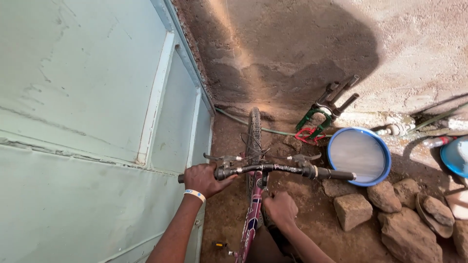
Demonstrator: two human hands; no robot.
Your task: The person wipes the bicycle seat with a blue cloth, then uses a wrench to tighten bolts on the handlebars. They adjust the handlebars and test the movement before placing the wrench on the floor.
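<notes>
1. Right now, a bicycle [253,214] stands in the lower middle of the frame, nose pointed up toward the earthen wall, seen from above the saddle end.
2. Its frame is dark red with white and blue patches; the black handlebar [282,169] runs across the middle of the frame, with brake levers sticking forward on both sides and thin cables looping ahead of the stem.
3. The front wheel [254,131] shows as a narrow knobbly tyre running up the centre, touching the dirt ground [312,221].
4. The left hand [204,179], with a pale wristband [194,194] on the wrist, has its grip wrapped fully round the left end of the handlebar, fingers curled tight over it.
5. The right hand [280,208] sits low beside the frame, just under the stem; its grip looks folded into a loose fist, but I cannot tell whether it holds anything.
6. The right end of the handlebar is bare, its tip lying over a round blue-rimmed basin [359,156] at middle right.
7. A pale green metal door [87,122] fills the left half of the frame.
8. Rough stones [352,211] lie at lower right.
9. A green bicycle fork [329,108] leans at upper right.
</notes>
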